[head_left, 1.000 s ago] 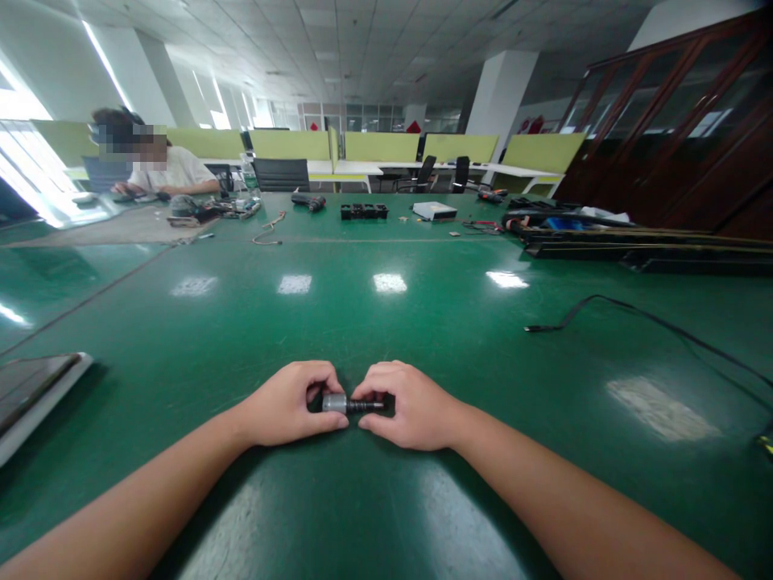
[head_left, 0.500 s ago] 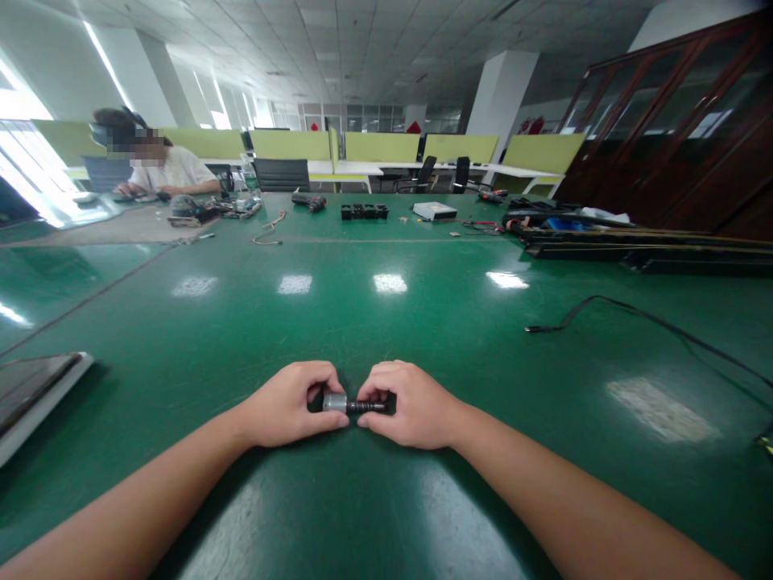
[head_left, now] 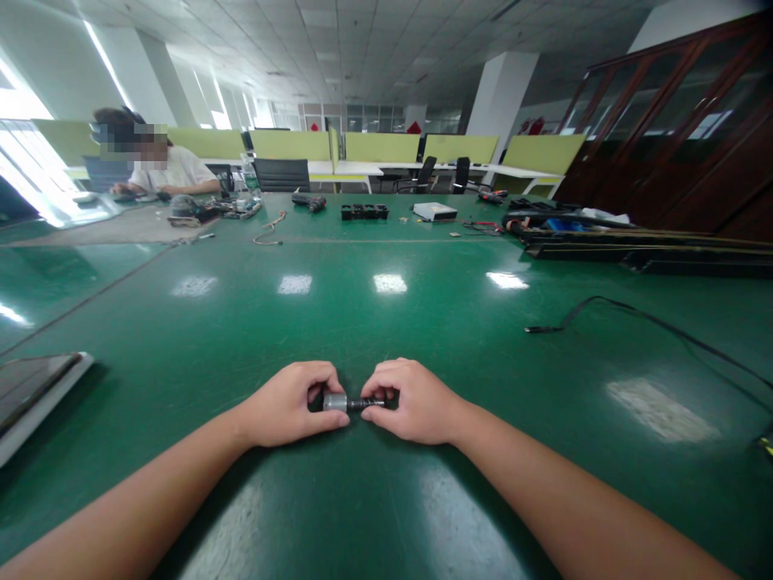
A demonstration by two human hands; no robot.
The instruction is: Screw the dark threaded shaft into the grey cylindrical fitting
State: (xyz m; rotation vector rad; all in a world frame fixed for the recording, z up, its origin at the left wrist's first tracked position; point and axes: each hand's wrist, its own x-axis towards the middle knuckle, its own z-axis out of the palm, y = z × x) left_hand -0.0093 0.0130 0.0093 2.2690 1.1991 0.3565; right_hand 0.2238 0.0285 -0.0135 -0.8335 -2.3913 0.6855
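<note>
Both my hands rest on the green table [head_left: 386, 322] near its front edge and meet over one small part. My left hand [head_left: 290, 403] has its fingers curled round the silver cylindrical end of the small metal part [head_left: 336, 402]. My right hand [head_left: 414, 401] pinches the part's dark threaded rod [head_left: 361, 403] between thumb and fingers. The part lies level, just above or on the table surface; which of the two I cannot tell. Most of it is hidden inside my fingers.
A flat tablet-like device [head_left: 33, 391] lies at the left edge. A black cable [head_left: 609, 310] trails across the right side. Tools, a white box [head_left: 435, 211] and long black cases [head_left: 634, 242] lie at the far end. Another person [head_left: 160, 173] sits at the far left.
My right hand has shifted slightly, its fingers re-gripping the threaded rod. My left hand and the part stay where they were.
</note>
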